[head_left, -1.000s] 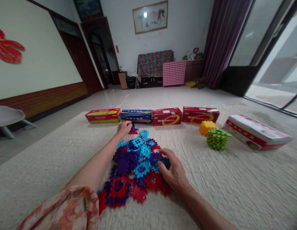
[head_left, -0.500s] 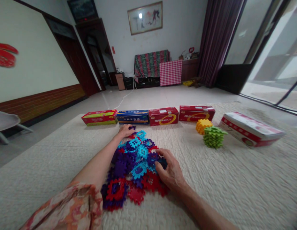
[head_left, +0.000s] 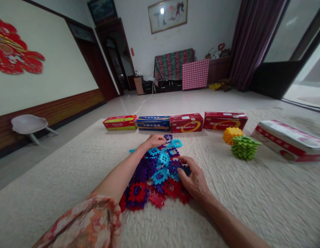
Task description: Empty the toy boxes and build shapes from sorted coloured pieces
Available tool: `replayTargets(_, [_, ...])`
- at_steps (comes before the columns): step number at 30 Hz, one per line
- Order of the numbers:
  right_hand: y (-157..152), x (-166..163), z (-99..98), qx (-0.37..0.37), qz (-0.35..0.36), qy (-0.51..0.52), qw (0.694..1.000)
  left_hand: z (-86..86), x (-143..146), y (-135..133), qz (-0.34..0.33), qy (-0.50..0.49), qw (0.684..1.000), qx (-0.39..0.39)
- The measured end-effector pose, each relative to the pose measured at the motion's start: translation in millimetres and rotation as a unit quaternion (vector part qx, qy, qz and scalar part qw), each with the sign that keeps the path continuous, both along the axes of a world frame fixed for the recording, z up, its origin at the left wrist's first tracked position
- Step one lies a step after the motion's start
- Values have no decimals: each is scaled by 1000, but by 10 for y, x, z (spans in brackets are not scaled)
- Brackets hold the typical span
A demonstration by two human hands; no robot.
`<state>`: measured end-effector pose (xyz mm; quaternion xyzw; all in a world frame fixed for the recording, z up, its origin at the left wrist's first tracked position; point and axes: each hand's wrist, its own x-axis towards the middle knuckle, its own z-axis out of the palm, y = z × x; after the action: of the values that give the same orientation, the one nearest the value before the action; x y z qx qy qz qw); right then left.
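Note:
A heap of interlocking plastic tiles in red, purple and cyan lies on a cream carpet in front of me. My left hand reaches over the far end of the heap, fingers curled on a purple tile there. My right hand rests on the near right side of the heap, fingers bent around a dark blue tile. A green stack of tiles and a yellow stack stand to the right.
Several cardboard boxes lie in a row at the carpet's far edge. A larger red and white box lies at the right. A grey stool stands at the left wall. Tiled floor and furniture lie beyond.
My left hand has slid rightward along the far end of the heap, pushing tiles with it. My right hand stays on the heap. The view has swung to the left.

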<state>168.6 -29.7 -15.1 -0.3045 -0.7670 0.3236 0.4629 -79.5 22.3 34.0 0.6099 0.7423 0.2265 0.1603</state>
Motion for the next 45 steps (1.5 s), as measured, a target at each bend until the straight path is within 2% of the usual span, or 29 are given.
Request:
replayTargets(4, [23, 9, -5, -11, -3, -2, 1000, 153, 67, -271, -6, -27, 997, 69])
replayTargets(9, [55, 27, -3, -36, 5, -7, 999, 218, -197, -943, 97, -40, 988, 117])
replayTargets(15, [101, 13, -66, -76, 18, 2, 997, -29, -523, -1932, 241, -98, 955, 142])
replayTargets(18, [94, 2, -81, -50, 13, 4, 999, -218, -462, -2299, 302, -107, 938, 131])
replayTargets(20, [82, -7, -76, -29, 3, -1, 1000, -341, -323, -2433, 329, -101, 931, 120])
replayTargets(24, [64, -20, -63, -3, -12, 10, 1000, -520, 81, -2406, 306, -28, 940, 146])
replayTargets(29, [18, 36, -59, -3, -24, 14, 1000, -578, 463, -2055, 261, -3, 947, 185])
replayTargets(33, [-55, 139, -58, 26, -9, -5, 1000, -556, 604, -1812, 263, -3, 946, 188])
replayTargets(37, [-75, 219, -81, 59, -37, -17, 997, -555, 728, -1664, 251, -17, 946, 206])
replayTargets(45, [139, 398, -106, 31, -101, -22, 994, -574, 1004, -1408, 183, -35, 951, 247])
